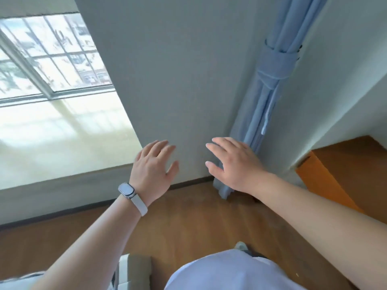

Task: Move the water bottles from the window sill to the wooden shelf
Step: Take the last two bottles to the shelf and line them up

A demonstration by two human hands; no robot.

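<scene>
2 empty hands raised before a grey wall.
The left hand, wearing a pale wristwatch, and the right hand are spread, grasping nothing; the sunlit cream window sill lies at frame left, with no water bottle visible.

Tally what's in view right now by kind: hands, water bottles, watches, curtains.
Hands: 2, left hand and right hand, both open and empty
Water bottles: 0 visible on the window sill
Watches: 1, watch on the left wrist
Curtains: 1, blue curtain, tied back
Total: 4
</scene>
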